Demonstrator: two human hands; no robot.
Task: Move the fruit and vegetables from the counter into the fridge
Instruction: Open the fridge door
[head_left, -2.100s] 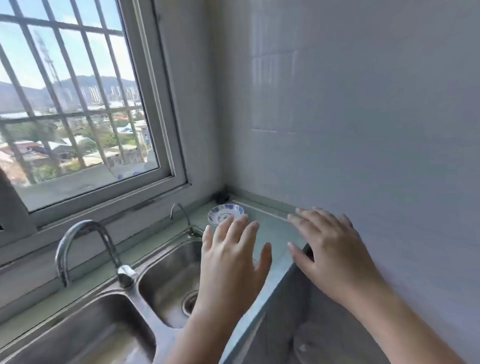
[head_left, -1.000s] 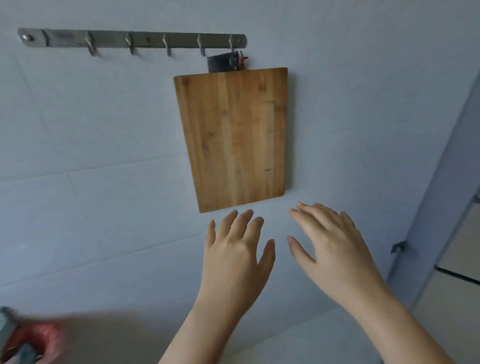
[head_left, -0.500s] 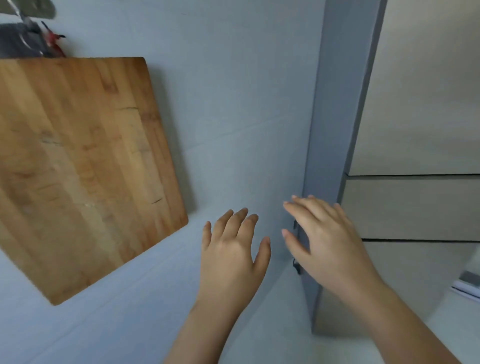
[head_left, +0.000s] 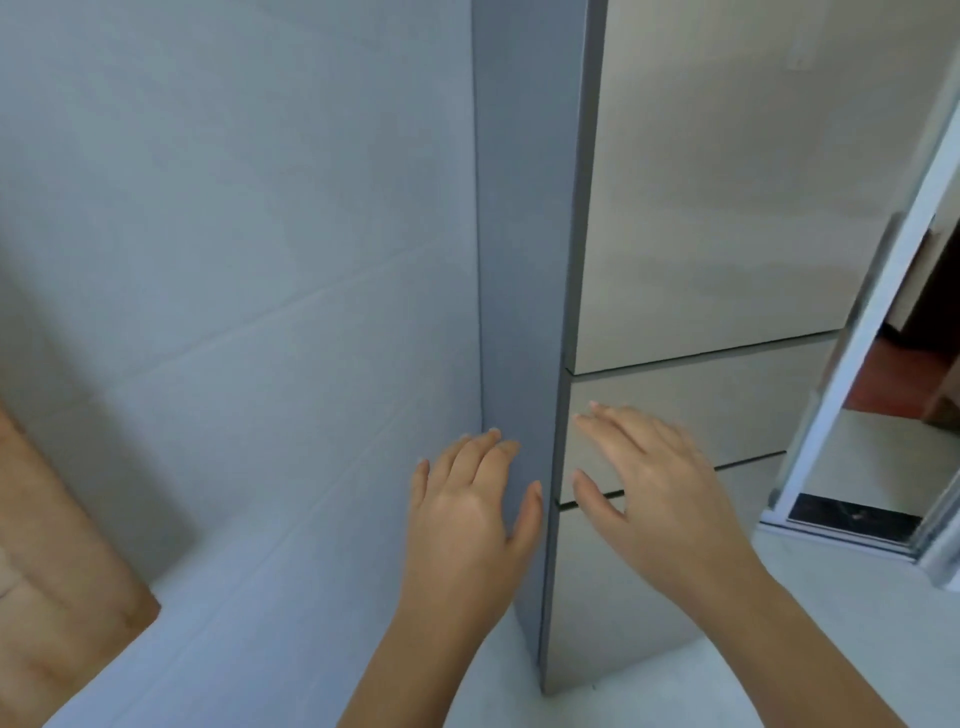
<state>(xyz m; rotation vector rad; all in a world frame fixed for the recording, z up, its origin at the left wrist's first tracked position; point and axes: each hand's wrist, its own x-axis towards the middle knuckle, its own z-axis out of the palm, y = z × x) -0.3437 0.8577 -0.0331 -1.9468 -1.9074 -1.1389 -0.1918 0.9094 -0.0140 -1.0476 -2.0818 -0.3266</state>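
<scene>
A tall fridge with pale metallic doors fills the right half of the view, its grey side panel facing me. All its doors and drawers are closed. My left hand is held out flat in front of the side panel, fingers straight and empty. Also flat and empty, my right hand is spread in front of the middle drawer front. I cannot tell whether either hand touches the fridge. No fruit, vegetables or counter are in view.
A pale tiled wall stands left of the fridge. A wooden cutting board hangs at the lower left edge. A sliding door frame and a doorway with a reddish floor lie to the right.
My view has swung right from the sink corner past the hanging cutting board to the fridge. Both hands stay raised, flat and empty in front of me.
</scene>
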